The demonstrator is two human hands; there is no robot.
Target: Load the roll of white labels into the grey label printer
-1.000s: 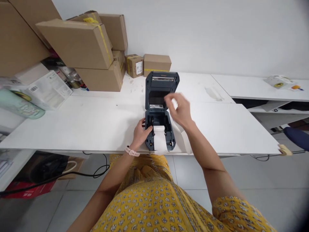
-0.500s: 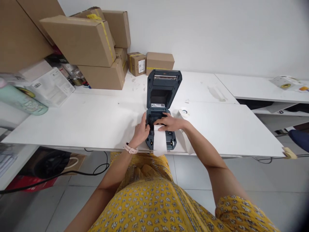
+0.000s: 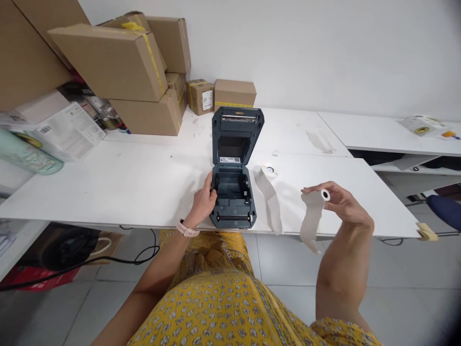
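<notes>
A dark label printer (image 3: 230, 209) stands on the white table with its lid (image 3: 236, 134) raised. Its roll bay shows no roll inside. My left hand (image 3: 204, 201) is closed on the printer's left side, the thumb over the rim. To the right of the printer, above the table's front edge, my right hand (image 3: 344, 202) grips a small, thin label roll (image 3: 325, 195). From that roll a paper strip (image 3: 310, 223) hangs down. Between printer and right hand, a fuller label roll (image 3: 269, 171) lies on the table, its strip (image 3: 272, 204) trailing to the front edge.
Stacked cardboard boxes (image 3: 108, 62) fill the back left, with two smaller boxes (image 3: 236, 93) against the wall. A white box (image 3: 68, 134) and a mint green bottle (image 3: 29, 153) lie at the left. A black cable (image 3: 108, 258) runs below the table.
My right hand has lifted the small label roll out of the printer and carried it right. The printer bay is now uncovered. My left hand stays at the printer's side.
</notes>
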